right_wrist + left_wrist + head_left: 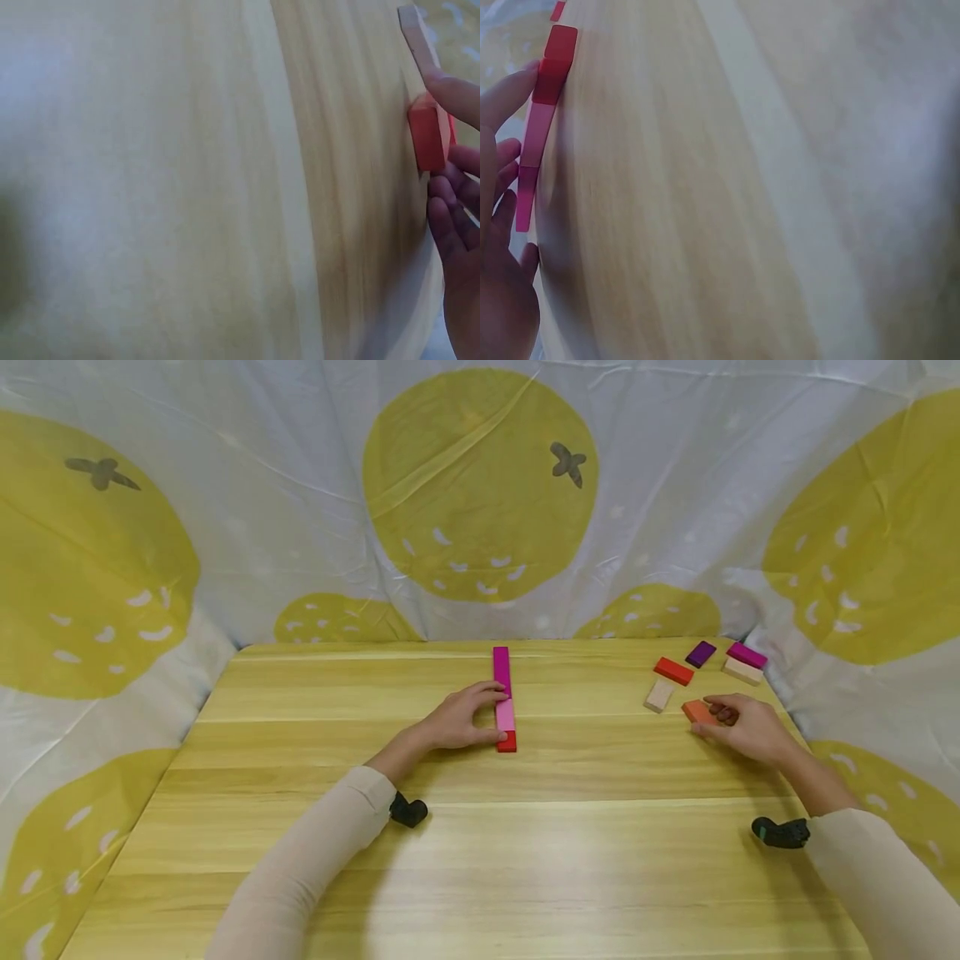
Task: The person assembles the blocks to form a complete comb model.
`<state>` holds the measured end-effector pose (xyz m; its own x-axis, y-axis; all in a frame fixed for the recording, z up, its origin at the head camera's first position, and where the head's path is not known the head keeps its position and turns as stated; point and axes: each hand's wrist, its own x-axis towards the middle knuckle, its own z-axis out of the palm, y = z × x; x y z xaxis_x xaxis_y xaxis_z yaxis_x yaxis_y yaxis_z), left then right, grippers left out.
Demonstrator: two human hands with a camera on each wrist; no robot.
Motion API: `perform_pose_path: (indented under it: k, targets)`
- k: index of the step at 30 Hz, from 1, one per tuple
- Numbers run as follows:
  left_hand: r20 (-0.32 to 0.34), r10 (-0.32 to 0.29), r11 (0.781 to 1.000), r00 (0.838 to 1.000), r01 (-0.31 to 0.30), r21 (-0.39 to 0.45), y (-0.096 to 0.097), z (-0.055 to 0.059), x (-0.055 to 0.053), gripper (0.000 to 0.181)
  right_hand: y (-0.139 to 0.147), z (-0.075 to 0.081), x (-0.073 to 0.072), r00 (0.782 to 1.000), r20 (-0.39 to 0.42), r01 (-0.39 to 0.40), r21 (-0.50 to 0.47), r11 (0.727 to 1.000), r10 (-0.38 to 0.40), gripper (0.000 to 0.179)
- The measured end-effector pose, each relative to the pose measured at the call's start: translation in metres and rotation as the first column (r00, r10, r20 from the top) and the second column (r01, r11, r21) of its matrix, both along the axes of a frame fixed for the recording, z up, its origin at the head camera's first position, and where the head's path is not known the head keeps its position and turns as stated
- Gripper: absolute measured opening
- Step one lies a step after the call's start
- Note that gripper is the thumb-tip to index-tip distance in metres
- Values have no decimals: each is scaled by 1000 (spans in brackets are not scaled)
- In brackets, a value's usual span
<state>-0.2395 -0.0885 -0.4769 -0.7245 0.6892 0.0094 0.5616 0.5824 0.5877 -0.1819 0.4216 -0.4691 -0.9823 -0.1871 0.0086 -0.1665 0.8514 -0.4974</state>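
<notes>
A straight row of blocks runs front to back: a magenta block (501, 667) at the far end, a pink block (506, 716) in the middle, a red block (507, 745) nearest me. My left hand (461, 720) rests along the row's left side, thumb touching the red block and fingertips near where magenta meets pink. My right hand (750, 728) pinches an orange block (694, 712) between thumb and fingers at the right of the table. In the right wrist view the orange block (429, 139) shows its end face; whether it touches the table I cannot tell.
Beyond the right hand lie a natural wood block (659, 696), a second red block (673, 672), a purple block (701, 654), another magenta block (747, 655) and another wood block (742, 672). A patterned cloth (300, 527) hangs around the wooden table (570, 860).
</notes>
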Motion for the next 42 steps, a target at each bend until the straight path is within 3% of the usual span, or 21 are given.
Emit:
perform_pose_path:
  k: [9,15,18,24,32,42]
  targets:
    - [21,13,1000,1000,-13,7,-2,-2,-1,77,-3,8,-6,990,88,-114,-4,993,114,69]
    - [22,14,1000,1000,-14,9,-2,-3,-1,77,-4,13,-9,980,160,-114,-15,993,115,73]
    - [21,11,1000,1000,-12,11,-2,-3,-1,77,-1,15,-10,970,195,-136,-46,990,142,79]
    - [30,19,1000,999,-20,12,-2,-2,-1,77,1,21,-13,943,261,-176,-136,975,207,72]
    - [31,14,1000,999,-14,9,-2,-4,-2,77,-20,32,-14,969,197,-144,-54,988,152,74]
    - [38,23,1000,999,-24,20,-2,-1,-3,77,-63,45,-13,970,132,-194,-69,979,202,72]
